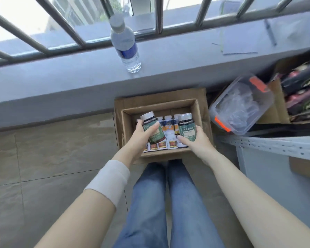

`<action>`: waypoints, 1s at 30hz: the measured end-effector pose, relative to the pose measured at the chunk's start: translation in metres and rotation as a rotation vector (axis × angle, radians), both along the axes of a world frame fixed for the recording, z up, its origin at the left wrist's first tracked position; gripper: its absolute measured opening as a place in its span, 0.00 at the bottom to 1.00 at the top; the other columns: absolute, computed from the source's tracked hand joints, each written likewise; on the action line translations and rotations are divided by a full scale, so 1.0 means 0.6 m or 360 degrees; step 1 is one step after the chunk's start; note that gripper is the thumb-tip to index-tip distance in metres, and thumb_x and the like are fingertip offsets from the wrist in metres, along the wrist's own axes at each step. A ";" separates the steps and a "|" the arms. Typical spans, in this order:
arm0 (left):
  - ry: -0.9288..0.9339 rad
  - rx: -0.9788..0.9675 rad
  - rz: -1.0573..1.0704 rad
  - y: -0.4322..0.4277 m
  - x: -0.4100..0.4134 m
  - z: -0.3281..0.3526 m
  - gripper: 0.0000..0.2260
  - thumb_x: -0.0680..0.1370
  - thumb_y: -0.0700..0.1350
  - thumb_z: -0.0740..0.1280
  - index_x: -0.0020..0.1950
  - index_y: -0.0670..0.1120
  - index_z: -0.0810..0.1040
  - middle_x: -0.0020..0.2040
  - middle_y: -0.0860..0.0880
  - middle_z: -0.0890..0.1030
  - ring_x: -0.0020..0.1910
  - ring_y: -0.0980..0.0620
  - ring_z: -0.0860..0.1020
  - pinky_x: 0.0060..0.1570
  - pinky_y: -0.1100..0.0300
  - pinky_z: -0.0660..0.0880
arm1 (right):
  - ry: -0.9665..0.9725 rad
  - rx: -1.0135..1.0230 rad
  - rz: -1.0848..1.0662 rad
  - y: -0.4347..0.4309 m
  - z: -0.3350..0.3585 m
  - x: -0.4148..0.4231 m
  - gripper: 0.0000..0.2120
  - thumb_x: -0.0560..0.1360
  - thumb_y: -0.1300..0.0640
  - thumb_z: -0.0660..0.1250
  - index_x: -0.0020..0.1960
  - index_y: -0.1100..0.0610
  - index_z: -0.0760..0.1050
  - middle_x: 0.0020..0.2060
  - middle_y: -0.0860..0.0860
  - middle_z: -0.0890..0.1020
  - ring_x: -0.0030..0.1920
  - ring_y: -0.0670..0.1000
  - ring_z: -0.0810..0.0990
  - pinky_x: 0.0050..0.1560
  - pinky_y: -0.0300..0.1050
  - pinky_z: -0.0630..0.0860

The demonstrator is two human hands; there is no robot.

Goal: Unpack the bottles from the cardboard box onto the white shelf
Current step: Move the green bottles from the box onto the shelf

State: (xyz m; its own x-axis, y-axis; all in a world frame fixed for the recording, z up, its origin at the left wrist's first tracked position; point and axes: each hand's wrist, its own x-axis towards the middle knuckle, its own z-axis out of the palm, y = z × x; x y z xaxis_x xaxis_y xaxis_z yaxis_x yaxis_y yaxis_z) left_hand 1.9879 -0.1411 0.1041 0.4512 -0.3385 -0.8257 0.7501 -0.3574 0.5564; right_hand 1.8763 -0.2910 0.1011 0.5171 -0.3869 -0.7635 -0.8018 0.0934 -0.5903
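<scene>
Left hand (143, 136) gripping a green-labelled bottle (153, 129) above the cardboard box (161, 104), right hand (195, 140) gripping another green-labelled bottle (186, 127) above it, white bottles (171, 140) inside the box

The left grip (141, 138) covers the lower label of its green-labelled bottle (160, 134). The right grip (198, 142) hides the base of the second green-labelled bottle (186, 132). Together they block several white bottles (170, 140) in the cardboard box (126, 113), and the print on those is too small to read. The white shelf (276, 146) is cut off at the right edge. The clear plastic tub (240, 106) is blurred and its contents cannot be told.
</scene>
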 end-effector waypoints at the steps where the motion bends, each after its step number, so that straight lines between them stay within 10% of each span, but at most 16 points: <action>1: 0.0005 -0.0031 -0.0014 0.001 -0.009 0.019 0.25 0.79 0.50 0.63 0.73 0.45 0.59 0.65 0.44 0.75 0.62 0.46 0.76 0.66 0.47 0.70 | -0.0035 -0.0008 -0.0067 0.006 0.023 -0.015 0.29 0.72 0.52 0.70 0.68 0.59 0.63 0.60 0.51 0.77 0.61 0.50 0.75 0.64 0.47 0.70; 6: -0.0019 -0.0207 -0.0240 -0.013 -0.057 0.117 0.13 0.82 0.51 0.56 0.63 0.47 0.67 0.58 0.47 0.76 0.53 0.52 0.78 0.57 0.55 0.74 | -0.0176 -0.0022 -0.0589 0.059 0.127 -0.118 0.21 0.77 0.55 0.65 0.66 0.59 0.64 0.57 0.51 0.75 0.55 0.46 0.73 0.50 0.29 0.70; 10: -0.0089 -0.0397 -0.0518 -0.012 -0.103 0.189 0.06 0.81 0.49 0.58 0.51 0.49 0.73 0.48 0.50 0.80 0.45 0.55 0.80 0.50 0.56 0.78 | -0.0245 0.0037 -0.0979 0.123 0.177 -0.227 0.16 0.75 0.58 0.66 0.62 0.59 0.69 0.53 0.51 0.78 0.53 0.48 0.76 0.57 0.39 0.71; 15: -0.0044 -0.0552 -0.0920 -0.032 -0.198 0.266 0.13 0.81 0.50 0.58 0.60 0.44 0.74 0.43 0.48 0.81 0.37 0.54 0.81 0.37 0.58 0.79 | -0.0320 0.0037 -0.1332 0.191 0.234 -0.361 0.19 0.73 0.57 0.69 0.62 0.56 0.70 0.57 0.53 0.79 0.59 0.51 0.77 0.65 0.46 0.69; 30: -0.0490 -0.1012 -0.2199 0.016 -0.764 0.393 0.03 0.77 0.46 0.67 0.47 0.47 0.77 0.43 0.49 0.81 0.44 0.52 0.79 0.49 0.57 0.74 | -0.0557 -0.0448 -0.2114 0.436 0.331 -0.894 0.14 0.69 0.62 0.73 0.48 0.49 0.72 0.48 0.49 0.81 0.49 0.47 0.79 0.51 0.40 0.74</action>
State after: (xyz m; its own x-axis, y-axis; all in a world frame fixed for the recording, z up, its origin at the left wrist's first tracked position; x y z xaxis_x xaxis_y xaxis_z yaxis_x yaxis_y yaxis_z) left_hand 1.5292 -0.1317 0.3401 -0.3774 -0.8664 -0.3269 -0.1199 -0.3043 0.9450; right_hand 1.3396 -0.0295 0.2998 -0.2064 -0.8477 -0.4887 -0.0189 0.5028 -0.8642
